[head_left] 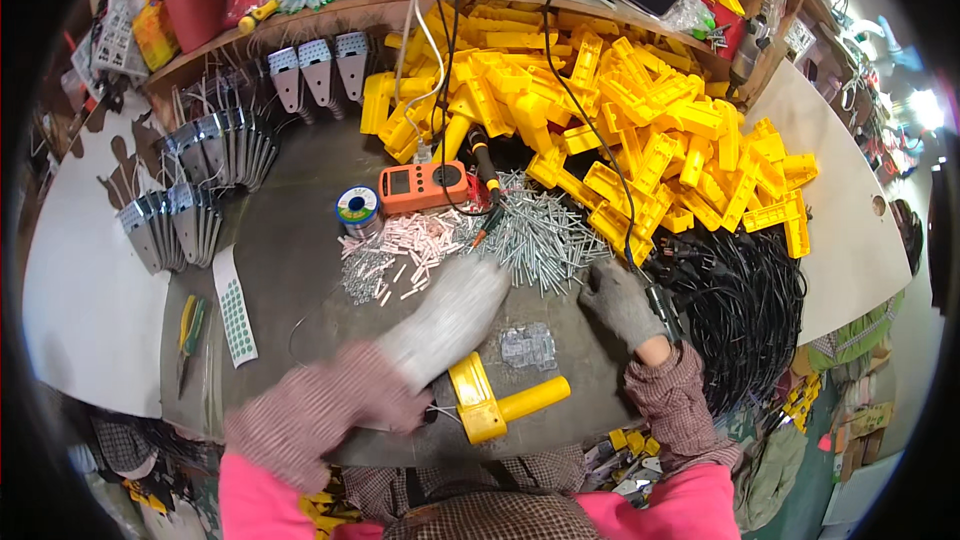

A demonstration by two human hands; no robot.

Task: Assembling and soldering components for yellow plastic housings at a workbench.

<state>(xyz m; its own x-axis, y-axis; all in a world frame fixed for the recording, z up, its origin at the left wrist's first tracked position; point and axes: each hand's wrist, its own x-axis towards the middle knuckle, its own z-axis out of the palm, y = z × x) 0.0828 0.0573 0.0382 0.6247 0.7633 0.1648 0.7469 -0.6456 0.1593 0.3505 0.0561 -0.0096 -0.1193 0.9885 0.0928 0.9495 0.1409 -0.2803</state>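
My left hand, in a pale glove, reaches across to the near edge of the pile of long silver screws; its fingers are smeared by motion. To the right, my right hand in a grey glove is curled closed beside the screws; what its fingers hold, if anything, is hidden. A dark corded tool lies against its wrist side. Below my left forearm, a yellow plastic housing with a round handle lies near the front edge, thin wires at its left. Behind it sits a clear plastic piece.
Yellow housings are heaped at the back, black cables at right. An orange meter, solder spool and pink sleeves lie beyond my left hand. Pliers, a sticker strip and metal plates are leftward.
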